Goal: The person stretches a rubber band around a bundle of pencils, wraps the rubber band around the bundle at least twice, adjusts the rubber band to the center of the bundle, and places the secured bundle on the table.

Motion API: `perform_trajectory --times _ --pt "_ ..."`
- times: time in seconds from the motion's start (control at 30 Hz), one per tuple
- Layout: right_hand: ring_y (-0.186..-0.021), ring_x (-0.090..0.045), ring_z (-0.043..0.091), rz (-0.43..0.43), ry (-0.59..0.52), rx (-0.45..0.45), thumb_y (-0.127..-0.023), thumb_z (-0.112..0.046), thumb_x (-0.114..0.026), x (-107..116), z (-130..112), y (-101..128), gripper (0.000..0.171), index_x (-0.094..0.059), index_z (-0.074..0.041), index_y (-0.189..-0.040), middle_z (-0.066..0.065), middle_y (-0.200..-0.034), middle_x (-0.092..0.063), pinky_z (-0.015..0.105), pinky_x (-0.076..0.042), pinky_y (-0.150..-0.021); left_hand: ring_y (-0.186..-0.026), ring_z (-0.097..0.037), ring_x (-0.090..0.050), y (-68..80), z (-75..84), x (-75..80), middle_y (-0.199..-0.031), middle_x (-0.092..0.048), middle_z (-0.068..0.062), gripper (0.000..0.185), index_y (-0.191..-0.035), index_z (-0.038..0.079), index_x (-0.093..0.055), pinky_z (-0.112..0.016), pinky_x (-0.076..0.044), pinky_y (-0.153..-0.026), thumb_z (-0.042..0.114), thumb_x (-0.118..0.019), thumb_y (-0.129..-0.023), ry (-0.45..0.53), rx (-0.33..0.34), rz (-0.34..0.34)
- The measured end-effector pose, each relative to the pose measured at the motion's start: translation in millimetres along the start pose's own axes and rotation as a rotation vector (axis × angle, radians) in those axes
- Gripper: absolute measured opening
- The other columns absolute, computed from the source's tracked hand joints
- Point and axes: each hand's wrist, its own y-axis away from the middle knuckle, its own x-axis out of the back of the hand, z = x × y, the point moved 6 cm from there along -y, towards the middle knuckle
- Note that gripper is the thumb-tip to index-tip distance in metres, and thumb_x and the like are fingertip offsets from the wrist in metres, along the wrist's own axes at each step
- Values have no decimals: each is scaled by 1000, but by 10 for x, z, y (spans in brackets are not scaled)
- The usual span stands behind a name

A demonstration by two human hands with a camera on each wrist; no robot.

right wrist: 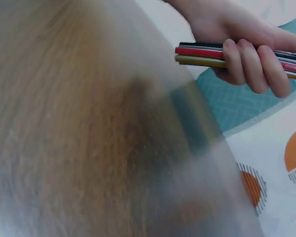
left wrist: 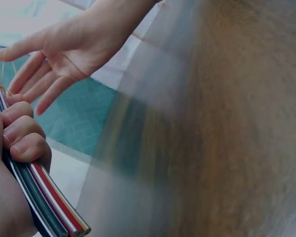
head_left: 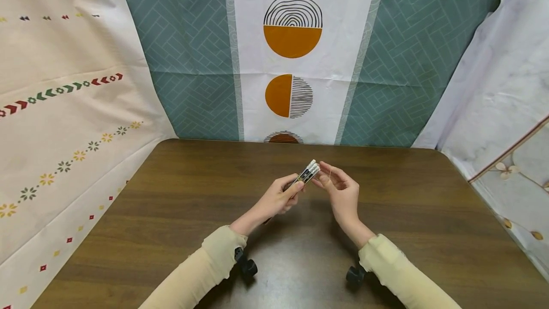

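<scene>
The pencils [head_left: 307, 175] are sitting bundled in the left hand [head_left: 279, 199], raised above the brown surface [head_left: 171, 213], its grip curling round them. A thin band [head_left: 329, 173] is looping near their white tips. The right hand [head_left: 340, 192] is hovering beside them, grip released, fingers [left wrist: 39, 74] spread.
</scene>
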Motion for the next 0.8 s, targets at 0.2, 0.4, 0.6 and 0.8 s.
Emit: perform_trajectory --times 0.2,0.4,0.6,0.8 --pt "-110 -67 2 -174 280 77 -85 -1 -75 -60 -103 -13 50 -60 -5 -133 3 -130 -68 21 -56 -83 -45 -9 -33 -6 -12 72 -60 -40 1 41 -104 -5 -54 -23 -29 -40 36 -49 -104 -99 27 -17" --pt "-110 -66 3 -329 316 102 -83 0 -76 -151 -161 -26 55 -57 -7 -135 21 -127 -64 25 -58 -77 -49 -11 -40 -12 -27 119 -64 -45 0 37 -106 -4 -58 -24 -35 -45 33 -52 -103 -262 33 -50" --pt "-103 -67 1 -395 373 135 -83 -1 -77 -161 -162 0 54 -59 -8 -133 20 -118 -66 24 -58 -74 -52 -9 -43 -15 20 162 -64 -47 1 23 -96 12 -61 -23 -38 -51 34 -55 -101 -451 -26 -89" --pt "-92 -67 -1 -404 436 184 -79 4 -78 -167 -179 10 53 -62 -5 -129 20 -108 -68 26 -58 -71 -55 -5 -43 -11 76 175 -66 -48 4 16 -98 20 -62 -21 -39 -54 34 -56 -101 -584 -65 -119"
